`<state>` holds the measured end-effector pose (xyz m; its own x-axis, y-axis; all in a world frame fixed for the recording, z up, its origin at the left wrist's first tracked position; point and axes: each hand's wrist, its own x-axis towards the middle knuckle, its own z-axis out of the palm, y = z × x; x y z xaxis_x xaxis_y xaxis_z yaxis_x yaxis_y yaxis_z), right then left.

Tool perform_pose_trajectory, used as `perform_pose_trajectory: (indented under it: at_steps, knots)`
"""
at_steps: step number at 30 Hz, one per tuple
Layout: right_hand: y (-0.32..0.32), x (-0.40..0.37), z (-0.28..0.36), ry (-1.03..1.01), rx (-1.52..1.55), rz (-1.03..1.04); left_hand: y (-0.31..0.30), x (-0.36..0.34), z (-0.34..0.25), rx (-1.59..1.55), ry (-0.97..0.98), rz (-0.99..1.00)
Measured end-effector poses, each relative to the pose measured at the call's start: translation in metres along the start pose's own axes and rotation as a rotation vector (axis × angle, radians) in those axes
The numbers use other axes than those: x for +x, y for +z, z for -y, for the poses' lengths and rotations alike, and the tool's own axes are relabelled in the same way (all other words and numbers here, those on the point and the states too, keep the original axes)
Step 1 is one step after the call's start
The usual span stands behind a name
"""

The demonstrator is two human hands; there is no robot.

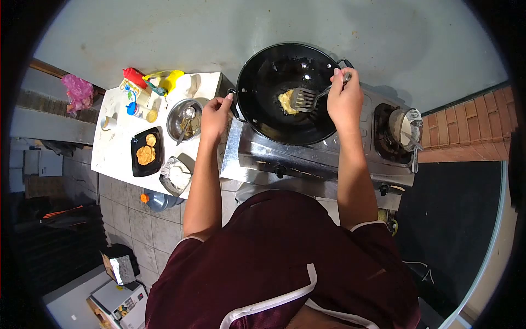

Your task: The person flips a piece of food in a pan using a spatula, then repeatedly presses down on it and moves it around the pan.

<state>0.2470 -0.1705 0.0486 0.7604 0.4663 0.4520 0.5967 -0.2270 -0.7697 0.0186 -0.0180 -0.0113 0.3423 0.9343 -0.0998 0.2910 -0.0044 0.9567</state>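
Note:
A large black wok [274, 68] sits on the left side of the metal stove [312, 156]. My left hand [217, 112] pinches the wok's left handle [235, 107]. In my right hand [345, 98] is a slotted metal spatula [303, 100], its head down inside the wok. A small pale yellow piece of food [287, 102] lies in the wok, partly under the spatula's edge. The wok's bottom looks shiny around it.
On the white table [112, 151] at left are a black tray [155, 166] with browned pieces, a metal bowl [176, 118] with a spoon, a bowl of white powder [178, 174] and bottles. A pot [404, 125] stands on the right burner.

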Motion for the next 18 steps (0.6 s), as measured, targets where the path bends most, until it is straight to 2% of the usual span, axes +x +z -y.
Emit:
perform_pose_trajectory:
  at_steps: [18]
  knots:
    - [-0.0021,-0.0023,-0.0037,0.022,-0.008,-0.017,0.0007,-0.0015,-0.0028,0.007,0.0,-0.013]
